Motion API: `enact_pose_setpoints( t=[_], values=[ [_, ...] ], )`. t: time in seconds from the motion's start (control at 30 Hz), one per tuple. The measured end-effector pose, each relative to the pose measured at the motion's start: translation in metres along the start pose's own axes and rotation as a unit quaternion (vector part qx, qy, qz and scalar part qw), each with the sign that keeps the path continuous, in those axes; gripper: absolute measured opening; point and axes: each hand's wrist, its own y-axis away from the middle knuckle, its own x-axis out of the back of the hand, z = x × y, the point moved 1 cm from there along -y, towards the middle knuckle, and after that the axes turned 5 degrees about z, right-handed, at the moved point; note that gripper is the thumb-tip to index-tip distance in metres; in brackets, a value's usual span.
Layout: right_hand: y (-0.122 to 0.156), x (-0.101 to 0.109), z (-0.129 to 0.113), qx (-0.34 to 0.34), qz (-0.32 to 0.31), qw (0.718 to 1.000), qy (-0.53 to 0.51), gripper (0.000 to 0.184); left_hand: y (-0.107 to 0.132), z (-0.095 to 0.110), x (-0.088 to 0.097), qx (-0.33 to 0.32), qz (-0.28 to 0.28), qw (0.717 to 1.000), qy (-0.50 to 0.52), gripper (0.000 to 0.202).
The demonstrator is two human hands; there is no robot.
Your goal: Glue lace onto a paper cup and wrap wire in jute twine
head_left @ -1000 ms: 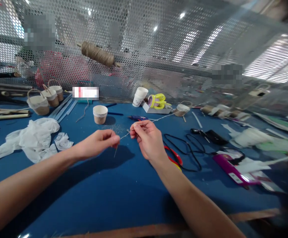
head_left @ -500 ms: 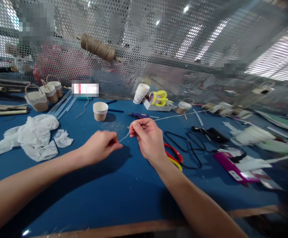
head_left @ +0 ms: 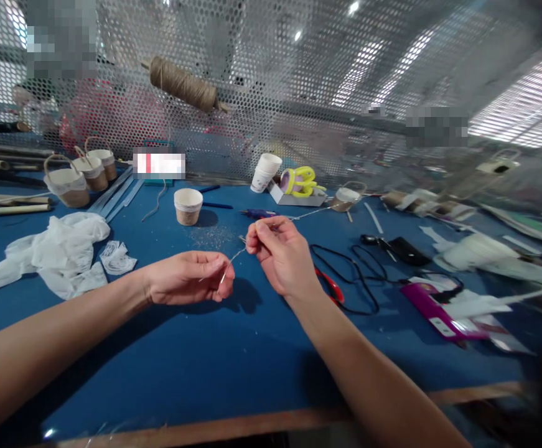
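A thin, pale twisted wire (head_left: pixel 236 256) runs between my hands above the blue table. My right hand (head_left: pixel 282 254) pinches it between thumb and fingertips, and a long stretch trails off behind that hand to the back right. My left hand (head_left: pixel 193 277) is loosely open, thumb apart from the fingers. The split ends of the wire lie across its fingers. Beyond them stands a small paper cup (head_left: pixel 188 207) with a brown lower part and a white rim band. Partly hidden behind my right wrist is a red handle (head_left: pixel 333 287), seemingly of scissors.
At left lie white lace fabric (head_left: pixel 60 252) and several handled cups (head_left: pixel 68 186). A glue gun (head_left: pixel 256 213) lies behind my right hand. At right are a black cord (head_left: pixel 364 283) and a purple device (head_left: pixel 439 314). A twine spool (head_left: pixel 182 84) hangs before the mesh.
My left hand has loosened from its pinch and turned, its fingers now opened with the wire's split ends showing. My right hand keeps its pinch in nearly the same place.
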Motion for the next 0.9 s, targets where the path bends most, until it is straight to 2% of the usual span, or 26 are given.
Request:
enact_pose_setpoints(
  t=[0.07, 0.13, 0.17, 0.2, 0.27, 0.3, 0.33, 0.37, 0.4, 0.47, 0.5, 0.53, 0.6, 0.7, 0.83, 0.9],
  values=[
    [0.001, 0.0, 0.0, 0.004, -0.002, 1.0, 0.007, 0.017, 0.0, 0.002, -0.003, -0.026, 0.018, 0.998, -0.054, 0.037],
    [0.001, 0.001, 0.002, 0.016, 0.01, 1.0, 0.022, 0.016, 0.0, 0.006, -0.005, -0.061, 0.074, 0.975, -0.2, 0.036],
    [0.0, 0.002, 0.003, 0.025, 0.02, 0.999, 0.033, 0.016, 0.001, 0.01, -0.005, -0.091, 0.122, 0.941, -0.302, 0.033],
    [0.0, 0.002, 0.004, 0.034, 0.032, 0.998, 0.044, 0.015, 0.001, 0.013, -0.006, -0.127, 0.175, 0.887, -0.408, 0.03],
    [-0.002, 0.003, 0.006, 0.047, 0.049, 0.996, 0.066, 0.014, 0.003, 0.017, -0.007, -0.201, 0.263, 0.753, -0.568, 0.023],
    [-0.002, 0.004, 0.007, 0.052, 0.054, 0.995, 0.071, 0.014, 0.003, 0.019, -0.008, -0.228, 0.287, 0.706, -0.605, 0.022],
    [-0.003, 0.004, 0.006, 0.056, 0.056, 0.994, 0.072, 0.013, 0.003, 0.019, -0.009, -0.24, 0.295, 0.693, -0.613, 0.021],
    [-0.004, 0.004, 0.006, 0.058, 0.055, 0.995, 0.067, 0.014, 0.003, 0.019, -0.008, -0.231, 0.286, 0.717, -0.592, 0.02],
    [-0.004, 0.004, 0.005, 0.06, 0.053, 0.995, 0.058, 0.015, 0.003, 0.018, -0.007, -0.207, 0.266, 0.771, -0.54, 0.021],
    [-0.005, 0.005, 0.002, 0.062, 0.047, 0.996, 0.037, 0.016, 0.002, 0.015, -0.002, -0.125, 0.198, 0.904, -0.358, 0.029],
    [-0.005, 0.005, 0.001, 0.061, 0.042, 0.997, 0.03, 0.016, 0.001, 0.014, 0.0, -0.077, 0.156, 0.952, -0.251, 0.034],
    [-0.005, 0.005, 0.0, 0.059, 0.037, 0.997, 0.026, 0.016, 0.0, 0.012, 0.002, -0.038, 0.118, 0.98, -0.156, 0.037],
    [-0.004, 0.004, -0.001, 0.052, 0.028, 0.998, 0.023, 0.015, -0.001, 0.008, 0.005, 0.01, 0.064, 0.997, -0.035, 0.036],
    [-0.001, 0.002, -0.002, 0.043, 0.017, 0.999, 0.017, 0.014, -0.002, 0.001, 0.004, 0.019, 0.021, 0.999, 0.019, 0.03],
    [0.002, 0.0, -0.004, 0.038, -0.002, 0.999, 0.006, 0.014, -0.001, -0.002, -0.002, -0.003, -0.001, 1.0, -0.002, 0.034],
    [0.002, 0.0, -0.004, 0.043, -0.006, 0.999, 0.01, 0.014, -0.001, 0.001, -0.003, -0.036, 0.026, 0.994, -0.099, 0.037]
  ],
)
